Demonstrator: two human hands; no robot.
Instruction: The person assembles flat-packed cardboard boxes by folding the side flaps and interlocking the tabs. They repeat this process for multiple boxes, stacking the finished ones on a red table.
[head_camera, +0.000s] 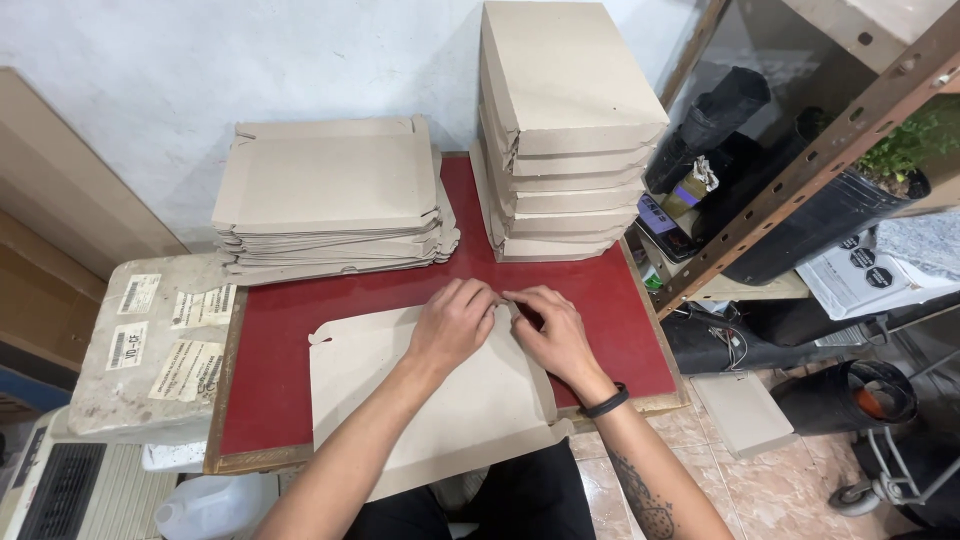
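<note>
A flat brown cardboard box blank (400, 390) lies on the red table top (280, 330) in front of me. My left hand (452, 322) presses down on its upper right part. My right hand (555, 335), with a black band on the wrist, bends the blank's right edge flap, fingers pinched at the far corner. The fingertips of both hands meet near that corner. A stack of unfolded flat blanks (330, 200) sits at the back left of the table. A tall stack of folded boxes (560, 140) stands at the back right against the wall.
A grey slab with paper labels (150, 350) lies left of the table. A metal shelf frame (800, 160) with black bags and a potted plant (900, 150) stands at right. A white plastic jug (210, 505) sits on the floor below left.
</note>
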